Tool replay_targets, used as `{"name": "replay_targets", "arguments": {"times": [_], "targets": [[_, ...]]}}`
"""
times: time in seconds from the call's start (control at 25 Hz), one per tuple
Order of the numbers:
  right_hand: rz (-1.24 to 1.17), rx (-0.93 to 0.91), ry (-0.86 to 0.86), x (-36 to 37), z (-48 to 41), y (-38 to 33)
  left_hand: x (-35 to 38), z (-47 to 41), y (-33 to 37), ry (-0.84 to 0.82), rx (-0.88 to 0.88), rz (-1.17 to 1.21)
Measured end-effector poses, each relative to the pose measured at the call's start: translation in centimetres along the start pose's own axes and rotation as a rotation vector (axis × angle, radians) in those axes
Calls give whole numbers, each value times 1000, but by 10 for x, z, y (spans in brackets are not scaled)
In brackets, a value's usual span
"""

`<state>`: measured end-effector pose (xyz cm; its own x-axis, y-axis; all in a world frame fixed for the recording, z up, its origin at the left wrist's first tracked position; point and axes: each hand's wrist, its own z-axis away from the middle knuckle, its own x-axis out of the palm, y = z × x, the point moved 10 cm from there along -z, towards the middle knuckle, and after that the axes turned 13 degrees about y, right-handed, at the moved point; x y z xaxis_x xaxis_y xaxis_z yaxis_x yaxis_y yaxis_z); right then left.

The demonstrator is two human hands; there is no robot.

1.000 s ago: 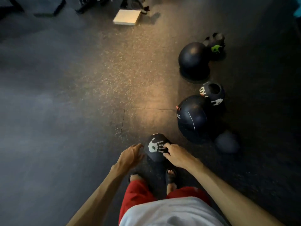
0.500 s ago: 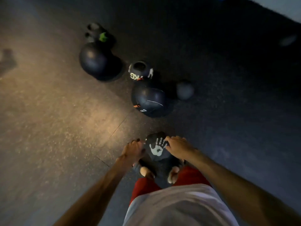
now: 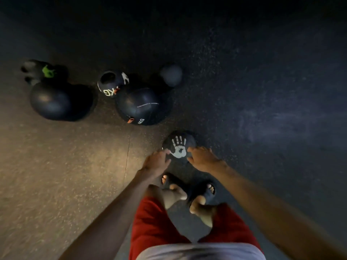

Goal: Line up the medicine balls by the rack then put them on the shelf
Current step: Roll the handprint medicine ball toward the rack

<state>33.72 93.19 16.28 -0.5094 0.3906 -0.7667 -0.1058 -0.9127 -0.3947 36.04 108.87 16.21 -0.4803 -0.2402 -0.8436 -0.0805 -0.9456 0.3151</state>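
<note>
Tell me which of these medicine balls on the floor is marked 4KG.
The large ball with the thin white stripe, just beyond the small handprint ball. The smaller ball behind it reads 6KG; the other large ball shows no lettering.

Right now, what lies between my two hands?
The small dark medicine ball with the white handprint; left hand and right hand touch its sides, in the head view.

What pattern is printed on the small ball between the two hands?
A white handprint on the dark ball, clearest in the head view.
</note>
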Motion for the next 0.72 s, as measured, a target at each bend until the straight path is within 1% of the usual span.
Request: {"name": "replay_targets", "arguments": {"times": [0.2,0.32,0.44,0.52,0.6,0.68,0.72], "targets": [[-56,68,59,84,-18,55,85,-38,-23,-22,-38,-32],[-53,115,77,158,-59,89,151,-76,-55,-17,-26,-25],[-24,140,134,241,-120,121,229,-133,-93,22,2,-9],[-30,149,187,296,-156,136,277,-167,-116,67,39,34],[-62,139,255,335,-183,143,311,-190,-134,133,81,81],[-88,101,388,358,-207,150,337,-208,-153,235,117,104],[-96,78,470,361,-217,155,344,-216,-158,300,162,118]]}}
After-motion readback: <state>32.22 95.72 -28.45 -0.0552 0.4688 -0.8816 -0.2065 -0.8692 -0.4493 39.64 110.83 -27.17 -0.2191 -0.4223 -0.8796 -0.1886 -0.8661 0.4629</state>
